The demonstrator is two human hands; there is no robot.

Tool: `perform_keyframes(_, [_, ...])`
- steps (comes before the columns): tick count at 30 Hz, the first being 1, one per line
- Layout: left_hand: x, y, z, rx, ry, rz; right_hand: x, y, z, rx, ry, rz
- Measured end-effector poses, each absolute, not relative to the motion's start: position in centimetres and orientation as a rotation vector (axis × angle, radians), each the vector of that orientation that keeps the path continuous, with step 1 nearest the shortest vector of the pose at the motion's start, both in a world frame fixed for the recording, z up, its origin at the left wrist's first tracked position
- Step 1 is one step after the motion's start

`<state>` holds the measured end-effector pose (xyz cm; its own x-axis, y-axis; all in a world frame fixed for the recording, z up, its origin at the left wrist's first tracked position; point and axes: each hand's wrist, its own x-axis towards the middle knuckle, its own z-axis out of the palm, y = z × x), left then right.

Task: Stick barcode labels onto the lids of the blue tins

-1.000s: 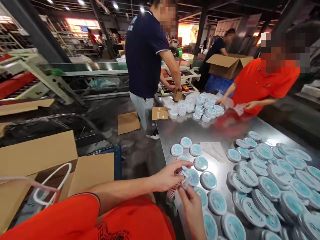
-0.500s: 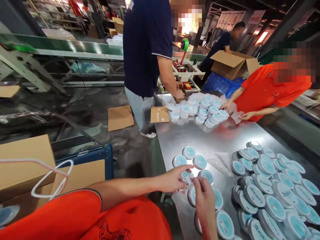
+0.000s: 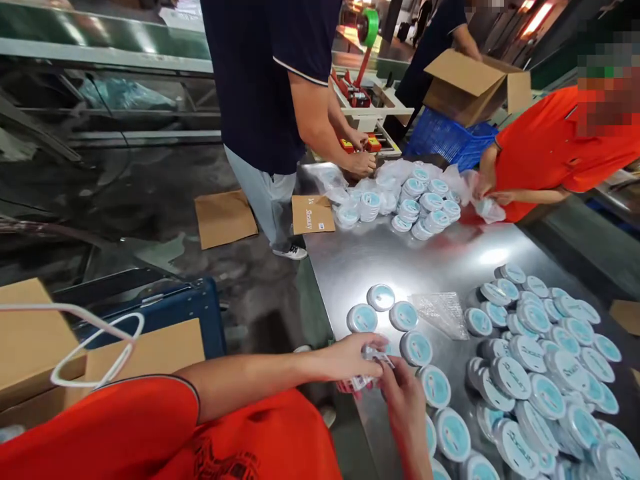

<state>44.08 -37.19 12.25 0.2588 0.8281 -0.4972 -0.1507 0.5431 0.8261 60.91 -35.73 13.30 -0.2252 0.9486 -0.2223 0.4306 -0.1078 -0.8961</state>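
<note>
My left hand pinches a small strip of printed labels at the near left edge of the steel table. My right hand comes up from below, and its fingertips close on the same strip. Round white tins with pale blue lids lie in a loose row just beyond my hands. A large heap of the same tins covers the table's right side. A crumpled clear plastic bag lies between them.
At the far end a person in a dark shirt and a person in an orange shirt handle bagged tins. Open cardboard boxes and a blue bin stand at my left. A conveyor runs behind.
The view has tilted down and moved nearer the table. My right hand has risen and joined my left on the label strip; both hands stay near the table's near edge.
</note>
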Motion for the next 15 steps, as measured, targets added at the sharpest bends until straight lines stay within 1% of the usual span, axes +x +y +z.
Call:
perform_keyframes(5, [44.0,-36.2,10.4,0.703,1.275,0.797,60.2,-36.2,13.1,-1.624,-1.636,1.460])
perform_keyframes(10, [44.0,-36.2,8.6,0.645,1.337,0.815,60.4,-35.1,12.4,-1.702,-1.622,1.354])
perform_keyframes(15, [44.0,-36.5,7.8,0.571,1.277,0.813,60.2,-33.6,11.1,-1.662,-1.645,1.468])
